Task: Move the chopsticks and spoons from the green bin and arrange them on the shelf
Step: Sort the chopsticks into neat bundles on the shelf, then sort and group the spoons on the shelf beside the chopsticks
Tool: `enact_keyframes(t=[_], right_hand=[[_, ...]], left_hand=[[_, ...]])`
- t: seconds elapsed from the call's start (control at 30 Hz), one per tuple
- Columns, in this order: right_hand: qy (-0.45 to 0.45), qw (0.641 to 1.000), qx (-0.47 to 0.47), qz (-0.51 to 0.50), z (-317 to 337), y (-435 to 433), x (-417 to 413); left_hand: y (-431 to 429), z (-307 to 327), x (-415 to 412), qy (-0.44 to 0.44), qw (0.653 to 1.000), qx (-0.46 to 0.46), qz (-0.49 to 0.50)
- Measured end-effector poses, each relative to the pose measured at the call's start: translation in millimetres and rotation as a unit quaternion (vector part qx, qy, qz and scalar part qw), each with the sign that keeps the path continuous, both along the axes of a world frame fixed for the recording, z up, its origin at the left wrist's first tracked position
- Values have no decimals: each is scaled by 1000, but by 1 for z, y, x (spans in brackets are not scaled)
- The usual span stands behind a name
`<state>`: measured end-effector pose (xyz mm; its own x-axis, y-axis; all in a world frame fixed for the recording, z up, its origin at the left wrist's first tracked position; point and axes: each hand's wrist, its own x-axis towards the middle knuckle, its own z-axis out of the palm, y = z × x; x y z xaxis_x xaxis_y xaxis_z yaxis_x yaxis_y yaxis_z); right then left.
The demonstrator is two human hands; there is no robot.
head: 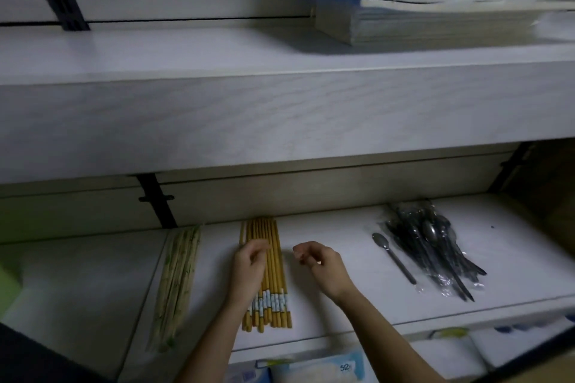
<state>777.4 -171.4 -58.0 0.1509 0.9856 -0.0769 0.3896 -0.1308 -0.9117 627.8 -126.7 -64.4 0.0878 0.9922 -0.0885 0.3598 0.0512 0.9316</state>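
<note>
Several yellow chopsticks (273, 246) with white-patterned bands lie side by side on the white lower shelf (357, 305). My left hand (249, 270) rests flat on them, fingers loosely bent. My right hand (317, 261) hovers just right of them, fingers curled, holding nothing. A bundle of pale wrapped chopsticks (179, 283) lies to the left. On the right lies a single dark spoon (393, 256) beside a clear bag of dark spoons (435, 249). Only a green edge (7, 283) shows at the far left; I cannot tell whether it is the bin.
A thick white upper shelf (280, 109) overhangs the lower one and carries stacked books (435, 9). Black brackets (155, 199) run up the back wall. Packaged goods (342, 367) sit below the lower shelf's front edge.
</note>
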Motion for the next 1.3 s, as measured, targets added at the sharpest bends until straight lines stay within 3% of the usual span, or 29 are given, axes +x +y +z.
enact_keyframes(t=[0.2,0.47,0.63,1.1,1.3], right_hand=[[-22,999,17,-47,13,-20,73],[-65,992,-8,-106,12,-50,200],[-178,980,-34,-87,-4,-58,261],[-219,967,-99,-84,-17,-34,281],[-184,972,-79,-124,-26,-32,281]], left_hand=[[-3,14,59,-18,996,-2,-86],[-31,6,175,5,994,-4,-107],[-46,-1,238,4,995,-19,-93],[-70,-2,282,-9,999,-31,-39],[-73,2,284,-22,998,-43,-45]])
